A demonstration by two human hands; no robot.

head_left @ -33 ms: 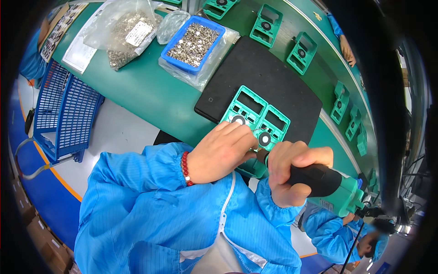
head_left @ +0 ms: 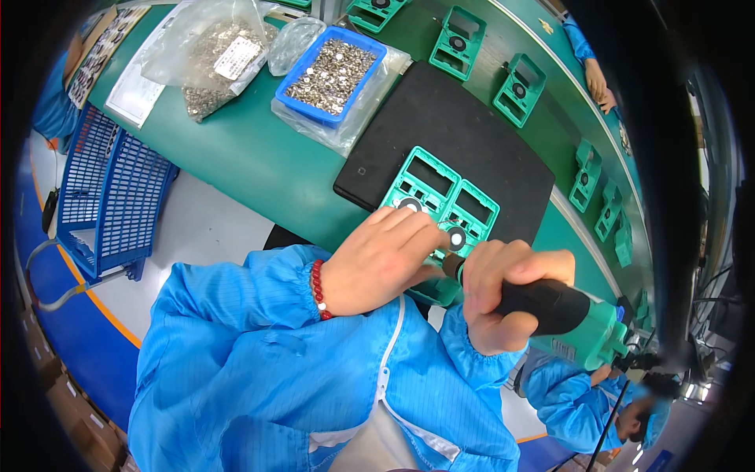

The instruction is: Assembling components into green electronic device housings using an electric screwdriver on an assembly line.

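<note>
Two green plastic housings [head_left: 475,206] lie side by side at the near edge of a black mat, each with a round black speaker with a pale centre. My left hand [head_left: 385,250] rests over the lower part of the left housing. Its fingers are curled together near the screwdriver's tip, and whatever they pinch is hidden. My right hand [head_left: 499,291] is wrapped around the black grip of a green electric screwdriver [head_left: 578,334]. The driver's nose points left at the housings' near end, beside my left fingertips.
A blue tray [head_left: 333,76] of small metal parts stands beyond the black mat [head_left: 448,118]. Left of it lies a clear bag [head_left: 224,59] of similar parts. More green housings [head_left: 519,90] line the far right. A blue basket [head_left: 118,189] stands left; co-workers [head_left: 586,401] are nearby.
The screwdriver's nose has shifted very slightly, showing more beside my left fingers. More of a co-worker's hands shows at the upper right.
</note>
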